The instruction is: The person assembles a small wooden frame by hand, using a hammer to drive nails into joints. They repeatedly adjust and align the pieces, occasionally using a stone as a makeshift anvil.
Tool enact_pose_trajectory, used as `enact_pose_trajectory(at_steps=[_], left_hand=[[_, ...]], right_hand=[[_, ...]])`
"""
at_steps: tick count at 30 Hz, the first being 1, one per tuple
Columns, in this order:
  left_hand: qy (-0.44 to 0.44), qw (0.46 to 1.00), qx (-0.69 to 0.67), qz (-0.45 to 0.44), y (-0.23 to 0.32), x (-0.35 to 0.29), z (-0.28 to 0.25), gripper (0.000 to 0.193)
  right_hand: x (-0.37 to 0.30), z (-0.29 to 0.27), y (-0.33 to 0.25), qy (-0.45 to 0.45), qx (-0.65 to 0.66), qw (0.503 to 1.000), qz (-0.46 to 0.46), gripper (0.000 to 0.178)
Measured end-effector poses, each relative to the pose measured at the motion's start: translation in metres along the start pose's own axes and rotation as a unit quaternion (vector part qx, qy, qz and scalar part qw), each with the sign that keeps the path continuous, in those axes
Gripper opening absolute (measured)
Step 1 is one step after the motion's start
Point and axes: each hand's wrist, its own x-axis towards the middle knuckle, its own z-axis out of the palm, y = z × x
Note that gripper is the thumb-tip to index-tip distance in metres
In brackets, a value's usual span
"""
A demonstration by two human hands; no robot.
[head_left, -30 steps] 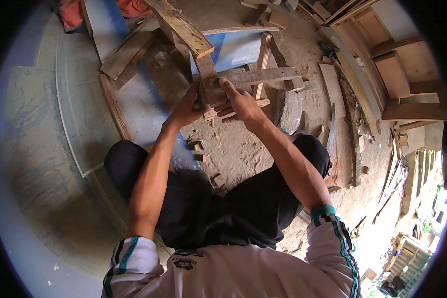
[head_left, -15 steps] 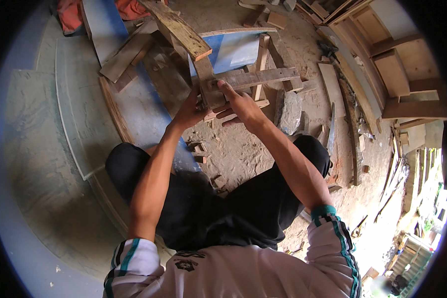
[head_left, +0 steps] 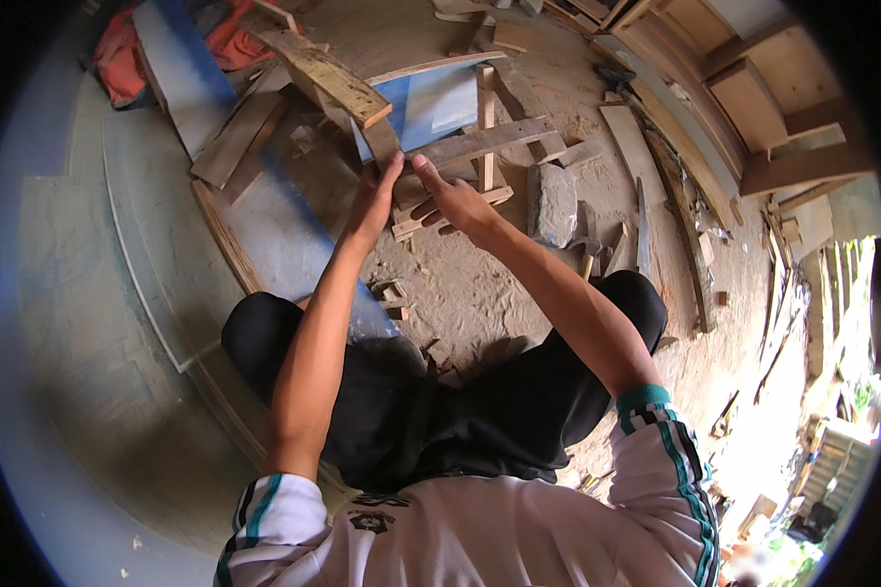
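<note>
In front of me a rough wooden frame of joined planks stands on the dirt floor. My left hand is closed on the near end of its upright plank, thumb pointing up along the wood. Close beside it, my right hand grips the near end of the brown crosspiece, thumb on top and fingers curled below. Part of that corner is hidden behind both hands. A thick yellowish board slants away from the upright's top. Behind the crosspiece leans a blue and white panel.
A grey stone block lies right of the frame, with what looks like a hammer beside it. Farther right are a handsaw and long planks. A long blue-edged panel and an orange cloth lie left.
The frame and both hands sit slightly farther left and higher in the picture, as does most of the surroundings. My left thumb now shows on the upright's front.
</note>
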Motion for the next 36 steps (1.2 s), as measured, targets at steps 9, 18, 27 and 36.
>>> enact_pose_trajectory(at_steps=[9,18,27,36], left_hand=[[0.174,0.932,0.211,0.238,0.002,-0.003,0.003,0.053],[0.081,0.918,0.27,0.278,0.001,-0.004,0.004,0.021],[0.094,0.947,0.233,0.202,-0.016,0.004,0.018,0.036],[0.135,0.968,0.146,0.153,-0.013,0.002,0.03,0.043]], right_hand=[[-0.04,-0.045,0.03,0.272,-0.191,0.917,-0.219,0.035],[-0.035,-0.062,0.019,0.4,-0.297,0.766,-0.406,0.033],[0.01,-0.154,0.048,0.22,0.079,0.944,-0.234,0.075],[0.017,-0.135,0.056,0.292,0.008,0.931,-0.221,0.076]])
